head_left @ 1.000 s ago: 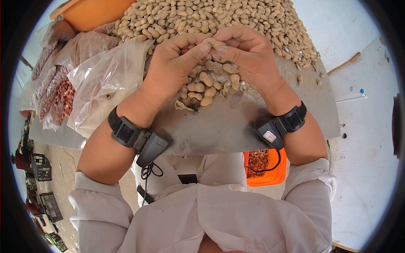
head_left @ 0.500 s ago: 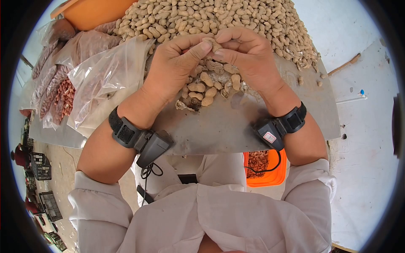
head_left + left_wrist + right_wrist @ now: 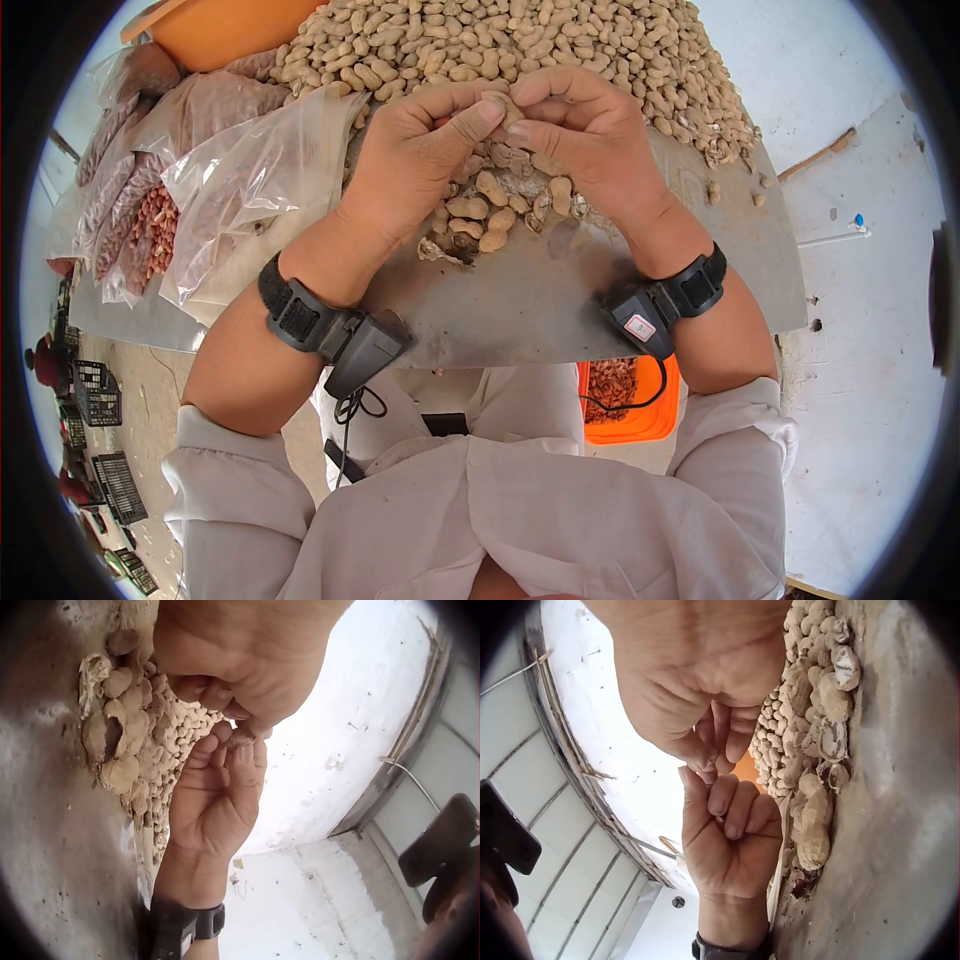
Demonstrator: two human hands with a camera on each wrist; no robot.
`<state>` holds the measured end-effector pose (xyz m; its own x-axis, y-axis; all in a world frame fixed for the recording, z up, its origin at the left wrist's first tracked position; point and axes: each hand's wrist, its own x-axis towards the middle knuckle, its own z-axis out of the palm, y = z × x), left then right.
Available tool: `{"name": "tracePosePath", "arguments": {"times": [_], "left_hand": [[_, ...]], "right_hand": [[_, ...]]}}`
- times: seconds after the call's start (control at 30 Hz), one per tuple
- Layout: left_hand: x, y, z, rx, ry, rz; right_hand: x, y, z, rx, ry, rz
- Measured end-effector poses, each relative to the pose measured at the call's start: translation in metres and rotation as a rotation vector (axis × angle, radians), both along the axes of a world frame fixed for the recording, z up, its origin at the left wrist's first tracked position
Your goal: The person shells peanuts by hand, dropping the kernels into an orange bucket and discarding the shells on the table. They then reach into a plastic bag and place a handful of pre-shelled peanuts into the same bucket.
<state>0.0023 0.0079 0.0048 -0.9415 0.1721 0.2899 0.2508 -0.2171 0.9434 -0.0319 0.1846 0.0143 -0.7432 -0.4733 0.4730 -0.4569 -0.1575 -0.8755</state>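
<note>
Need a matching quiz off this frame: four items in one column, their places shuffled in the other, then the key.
Items
1. peanut pod
2. peanut heap
3. plastic bags
4. orange tub

Places
A. below the near edge of the table
B. pinched between the left hand and right hand
C. on the table's left side
D. on the table, beyond the hands

Pairs: 1-B, 2-D, 3-C, 4-A

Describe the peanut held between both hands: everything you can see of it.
The peanut is a tan, rough-shelled pod, mostly hidden by fingertips. The left hand and right hand both pinch it between thumb and fingers, holding it above the near edge of the heap on the grey table. Whether its shell is cracked cannot be told.
</note>
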Motion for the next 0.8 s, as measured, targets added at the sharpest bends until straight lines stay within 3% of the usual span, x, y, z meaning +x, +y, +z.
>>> {"name": "tracePosePath", "arguments": {"times": [0.8], "left_hand": [[0.0009, 0.0009, 0.0005, -0.017, -0.021, -0.012]], "right_hand": [[0.0057, -0.0018, 0.0042, 0.044, 0.071, -0.040]]}}
